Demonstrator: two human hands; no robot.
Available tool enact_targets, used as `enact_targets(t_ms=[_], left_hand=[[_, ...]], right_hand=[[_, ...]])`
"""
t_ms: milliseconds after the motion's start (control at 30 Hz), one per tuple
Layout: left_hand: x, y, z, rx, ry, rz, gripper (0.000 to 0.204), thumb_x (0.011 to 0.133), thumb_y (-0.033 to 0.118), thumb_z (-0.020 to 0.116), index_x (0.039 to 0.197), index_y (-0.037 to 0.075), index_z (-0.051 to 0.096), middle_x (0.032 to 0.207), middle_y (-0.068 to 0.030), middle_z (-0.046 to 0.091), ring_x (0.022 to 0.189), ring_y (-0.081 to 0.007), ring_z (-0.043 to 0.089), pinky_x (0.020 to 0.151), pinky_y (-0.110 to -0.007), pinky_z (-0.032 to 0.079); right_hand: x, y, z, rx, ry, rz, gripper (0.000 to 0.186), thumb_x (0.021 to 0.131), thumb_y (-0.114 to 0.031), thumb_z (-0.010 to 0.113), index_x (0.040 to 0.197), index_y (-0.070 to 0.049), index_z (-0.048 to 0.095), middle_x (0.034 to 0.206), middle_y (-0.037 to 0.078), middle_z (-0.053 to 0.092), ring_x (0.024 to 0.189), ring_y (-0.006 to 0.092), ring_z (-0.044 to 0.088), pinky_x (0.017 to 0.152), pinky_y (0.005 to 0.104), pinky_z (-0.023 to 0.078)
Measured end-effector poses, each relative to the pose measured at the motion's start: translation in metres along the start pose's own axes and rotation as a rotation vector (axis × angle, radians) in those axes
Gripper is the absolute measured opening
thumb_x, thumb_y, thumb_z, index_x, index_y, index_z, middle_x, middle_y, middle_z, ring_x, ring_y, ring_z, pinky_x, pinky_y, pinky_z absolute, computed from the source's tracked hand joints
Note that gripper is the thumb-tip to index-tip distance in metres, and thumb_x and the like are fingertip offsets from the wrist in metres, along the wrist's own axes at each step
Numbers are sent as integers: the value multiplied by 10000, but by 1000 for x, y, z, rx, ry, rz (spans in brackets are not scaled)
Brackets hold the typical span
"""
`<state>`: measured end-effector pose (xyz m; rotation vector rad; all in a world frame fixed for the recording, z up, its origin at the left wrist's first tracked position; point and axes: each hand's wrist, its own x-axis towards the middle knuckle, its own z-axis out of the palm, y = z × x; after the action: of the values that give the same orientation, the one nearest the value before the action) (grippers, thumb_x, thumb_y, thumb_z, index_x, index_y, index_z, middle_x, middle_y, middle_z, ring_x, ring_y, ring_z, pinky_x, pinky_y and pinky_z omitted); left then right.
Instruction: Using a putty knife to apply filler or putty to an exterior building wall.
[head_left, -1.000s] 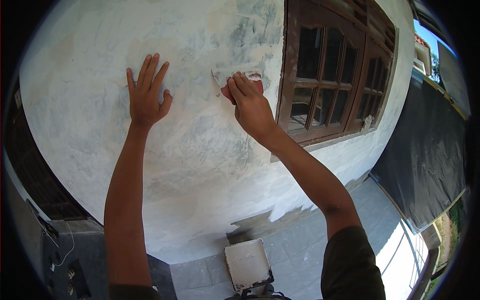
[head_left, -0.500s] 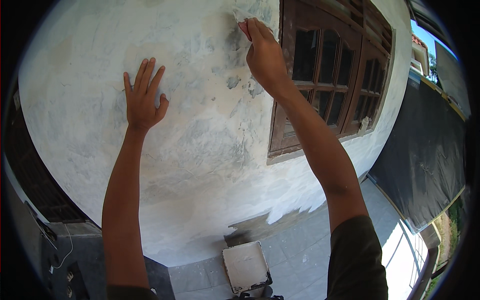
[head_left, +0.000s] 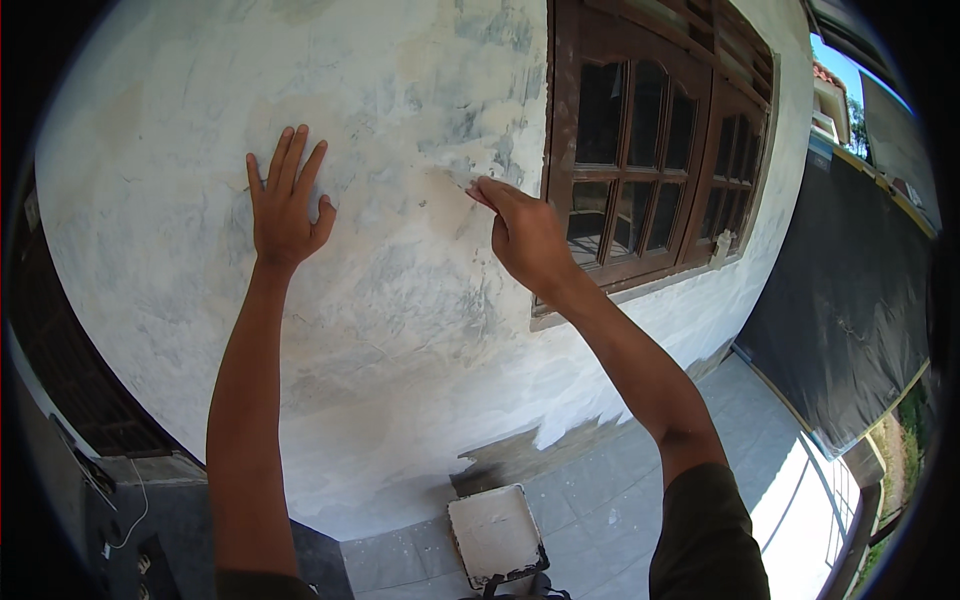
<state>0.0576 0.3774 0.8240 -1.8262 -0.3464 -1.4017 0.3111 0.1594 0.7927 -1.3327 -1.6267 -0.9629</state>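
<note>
My left hand [head_left: 286,205] lies flat against the patchy white wall [head_left: 370,330], its fingers spread and holding nothing. Over to the right, my right hand [head_left: 530,235] is closed on a small putty scraper [head_left: 476,193]. Only a thin reddish and pale bit of it shows past the fingertips; the rest is hidden in the grip. Its edge is at the wall, left of the brown wooden window [head_left: 640,150]. Grey smears and rough patches mark the wall above and around this spot.
A square tray [head_left: 497,530] coated with whitish material stands on the grey tiled floor [head_left: 600,500] below the wall. Black sheeting [head_left: 845,300] hangs on the right. At the lower left are a dark doorway [head_left: 80,350] and a white cable [head_left: 142,500].
My right hand has come down the wall with the putty scraper, from beside the window's upper part to its lower panes. My left hand stays on the same spot.
</note>
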Motion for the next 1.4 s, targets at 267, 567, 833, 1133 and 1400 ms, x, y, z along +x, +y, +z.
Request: enact_targets(t_ms=[267,567,833,1133,1400], left_hand=[[6,5,1,-26,13,21,726,779,131,574,1500,149,493,1639,-83,371,1544,-268,297,1222,-659,89],[3,3,0,-30,7,5,717,786,144,567,1500,159,497,1638,-74,374,1542,-261,300,1221,-663,92],[1,2,0,-20,-5,-3,704,789,191,579,1489,173,507,1646,-59,363,1548,-235,285,1232,-650,89],[3,3,1,-18,-1,-3,698,787,185,579,1482,160,516,1644,-65,368,1545,-242,293,1227,-658,93],[3,4,0,-36,-3,-9,712,780,141,569,1489,152,504,1637,-77,372,1542,-262,297,1218,-676,87]], right_hand=[[122,44,-13,-160,287,-131,310,848,85,559,1135,39,667,1166,206,706,1086,389,675,969,469,526],[-17,0,50,-75,93,-136,431,854,63,589,1285,77,593,1360,257,592,1300,403,553,1098,490,445],[-16,-42,-14,265,-211,146,378,837,149,511,1161,24,661,1139,198,719,1049,378,689,903,436,565],[125,-2,-22,-52,334,-173,285,866,65,576,1110,-22,696,1068,141,724,980,350,677,861,438,556],[131,16,23,-214,348,-320,318,848,62,592,1165,72,613,1229,229,645,1180,362,617,1045,463,479]])
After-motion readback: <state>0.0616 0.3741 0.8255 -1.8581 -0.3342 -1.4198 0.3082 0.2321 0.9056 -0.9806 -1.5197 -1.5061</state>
